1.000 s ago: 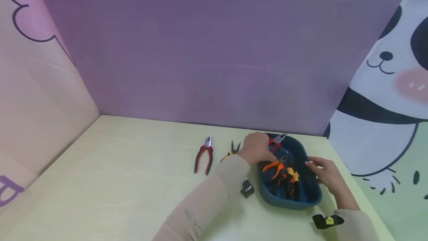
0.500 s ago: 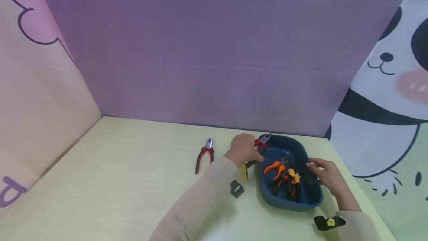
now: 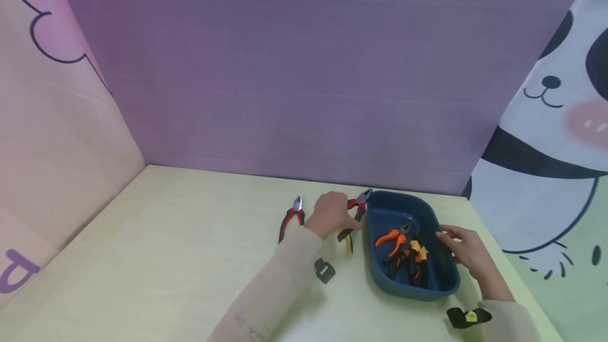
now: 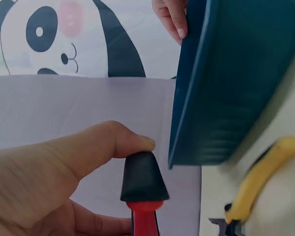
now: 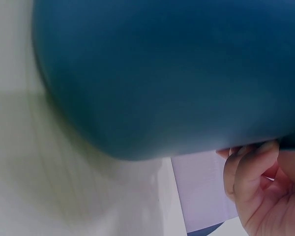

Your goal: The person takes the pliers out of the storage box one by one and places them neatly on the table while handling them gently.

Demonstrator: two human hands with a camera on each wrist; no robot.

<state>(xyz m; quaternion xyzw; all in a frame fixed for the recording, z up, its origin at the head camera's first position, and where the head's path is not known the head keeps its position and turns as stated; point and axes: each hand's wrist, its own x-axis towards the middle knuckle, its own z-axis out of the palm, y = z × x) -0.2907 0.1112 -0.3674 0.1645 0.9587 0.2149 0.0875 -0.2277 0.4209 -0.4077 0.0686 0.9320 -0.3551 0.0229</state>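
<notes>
My left hand [image 3: 330, 214] grips red-and-black pliers [image 3: 361, 203] just left of the blue basin [image 3: 412, 295], with their metal jaws pointing up and away. In the left wrist view the thumb presses on the dark end of a handle [image 4: 145, 177]. My right hand [image 3: 467, 249] holds the basin's right rim, fingers outside the wall in the right wrist view. Inside the basin lie orange-handled pliers [image 3: 394, 237] and several tools with black-and-orange handles [image 3: 415, 265]. Below the left hand, yellow-and-black pliers [image 4: 265, 172] lie on the table, partly hidden in the head view.
Another pair of red-and-black pliers [image 3: 291, 216] lies on the pale table [image 3: 190, 257], left of the left hand. A purple backdrop [image 3: 285, 94] rises along the table's far edge. A panda-printed panel [image 3: 537, 146] borders the right side, near the right hand.
My left hand has drawn back leftward out of the basin, bringing the red-and-black pliers over its left rim to above the table. My right hand stays on the basin.
</notes>
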